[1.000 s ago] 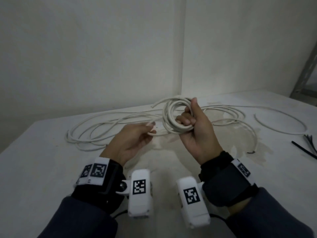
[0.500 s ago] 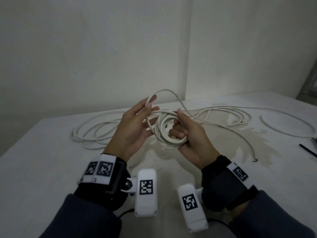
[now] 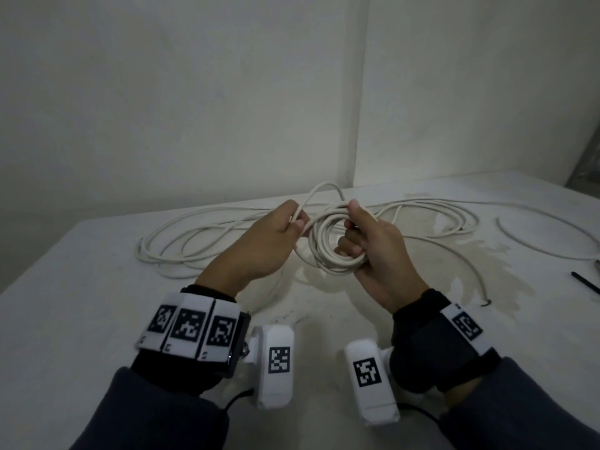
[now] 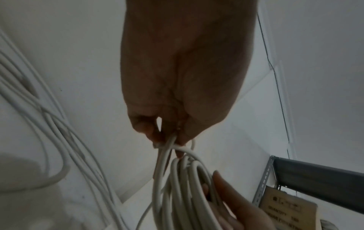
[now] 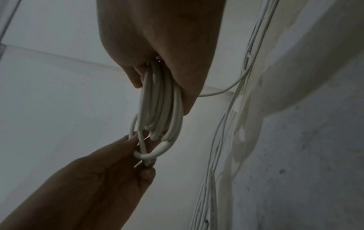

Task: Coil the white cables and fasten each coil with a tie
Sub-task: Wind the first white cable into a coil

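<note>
- Compared with half a second ago: left hand [image 3: 259, 245] no longer spread with fingers lifted high; now closed into a pinch on the free strand of round white plastic-sheathed cable [image 3: 319, 190], just beside the coil.
- Raised arch of strand behind the hands now lower and tighter than half a second ago, drawn in toward the bundle.
- Meaning for the task, as a judgement: one more turn being laid onto the coil; winding unfinished, fastening not begun.
- Small ring-shaped coil of white cable [image 3: 334, 245] held in the air above the table, between the two hands.
- Right hand [image 3: 380, 254] clamped on the coil's right side, fingers curled through the ring, thumb pressed over the top; wrist view shows several turns bunched between fingers and palm [image 5: 159, 96].
- Left wrist view: thumb and fingertips [image 4: 145, 126] nipping a single strand where it meets the coil [image 4: 183, 186].
- Cable smooth, matte, round in section, stiff enough to hold open curves; turns lying side by side, slightly uneven.
- Long loose loops of the same cable [image 3: 181, 241] sprawled on the table to the left and behind, more to the right [image 3: 454, 216].
- A bare cut end [image 3: 485, 302] resting on the table to the right.
- Dull white tabletop [image 3: 65, 319], stained with pale patches near the middle.
- Thin black strip, possibly a tie [image 3: 584, 282], at the far right edge, well apart from both hands.
</note>
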The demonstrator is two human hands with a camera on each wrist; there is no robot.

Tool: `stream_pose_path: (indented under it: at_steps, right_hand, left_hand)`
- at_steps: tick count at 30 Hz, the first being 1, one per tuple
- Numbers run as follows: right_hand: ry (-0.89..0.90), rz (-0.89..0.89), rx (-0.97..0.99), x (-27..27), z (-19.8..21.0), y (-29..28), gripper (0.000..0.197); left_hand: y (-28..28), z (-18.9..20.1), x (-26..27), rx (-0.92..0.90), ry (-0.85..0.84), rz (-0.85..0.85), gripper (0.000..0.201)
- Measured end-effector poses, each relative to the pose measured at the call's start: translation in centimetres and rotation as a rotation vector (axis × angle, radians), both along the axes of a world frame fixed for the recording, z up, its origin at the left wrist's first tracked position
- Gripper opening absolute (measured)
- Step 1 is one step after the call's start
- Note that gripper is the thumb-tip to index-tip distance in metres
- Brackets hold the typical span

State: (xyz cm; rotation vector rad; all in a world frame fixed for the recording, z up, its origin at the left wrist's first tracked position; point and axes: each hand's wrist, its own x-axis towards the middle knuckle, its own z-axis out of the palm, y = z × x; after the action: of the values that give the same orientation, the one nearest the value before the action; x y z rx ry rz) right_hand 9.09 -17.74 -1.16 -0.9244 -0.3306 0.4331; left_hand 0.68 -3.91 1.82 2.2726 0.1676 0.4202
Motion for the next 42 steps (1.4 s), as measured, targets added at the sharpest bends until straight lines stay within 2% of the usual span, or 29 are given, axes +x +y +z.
stream_pose_path:
  at_steps: [6, 14, 20, 21, 22, 23, 26, 27, 29, 31, 36, 38, 40, 42]
  right_hand:
    - [-0.002, 0.078, -0.003, -0.1, -0.1, -0.1, 0.027]
    - [-0.037, 0.136, -0.086, -0.5, -0.1, 0.4, 0.019]
    - [-0.108, 0.183, -0.188, -0.7, -0.1, 0.2, 0.032]
    - [-0.102, 0.192, -0.183, -0.7, -0.1, 0.3, 0.033]
    - [-0.102, 0.202, -0.178, -0.7, -0.2, 0.4, 0.035]
    - [-0.106, 0.211, -0.176, -0.7, -0.1, 0.4, 0.036]
    - [-0.161, 0.221, -0.195, -1.1, 0.0, 0.5, 0.025]
    - [-0.166, 0.217, -0.204, -1.0, 0.1, 0.4, 0.024]
    - [-0.134, 0.21, -0.211, -0.9, 0.2, 0.3, 0.03]
    - [-0.122, 0.221, -0.222, -0.8, 0.2, 0.2, 0.029]
    - [-0.09, 0.221, -0.234, -1.2, 0.5, 0.5, 0.024]
    - [-0.07, 0.196, -0.213, -1.1, 0.6, 0.8, 0.009]
    - [-0.057, 0.15, -0.2, -1.1, 0.6, 0.9, 0.024]
    - [-0.121, 0.114, -0.205, -1.4, 1.1, 1.1, 0.023]
  left_hand:
    - [0.4, 0.3, -0.2, -0.05, -0.073, 0.012, 0.017]
    - [-0.1, 0.3, -0.1, 0.351, -0.129, 0.15, 0.021]
    - [-0.4, 0.0, 0.0, 0.593, -0.06, 0.122, 0.019]
    - [-0.3, -0.1, 0.0, 0.567, -0.067, 0.111, 0.02]
    - [-0.1, -0.2, 0.1, 0.455, -0.089, 0.096, 0.022]
    - [0.0, -0.5, 0.3, 0.261, -0.114, 0.079, 0.023]
    - [-0.9, -0.7, 0.3, -0.479, -0.113, 0.017, 0.024]
    - [-1.2, -0.7, 0.3, -0.661, -0.102, -0.008, 0.023]
    - [-1.6, -0.3, 0.3, -0.823, -0.065, -0.064, 0.023]
    - [-1.7, 0.0, 0.2, -0.803, -0.037, -0.118, 0.024]
    - [-1.8, -0.7, 0.4, -0.572, -0.004, -0.196, 0.029]
    - [-1.8, -0.8, 0.4, -0.476, -0.018, -0.226, 0.031]
    - [-1.5, -0.3, 0.2, -0.406, -0.022, -0.24, 0.032]
    - [-1.0, 0.4, -0.2, -0.391, -0.014, -0.256, 0.031]
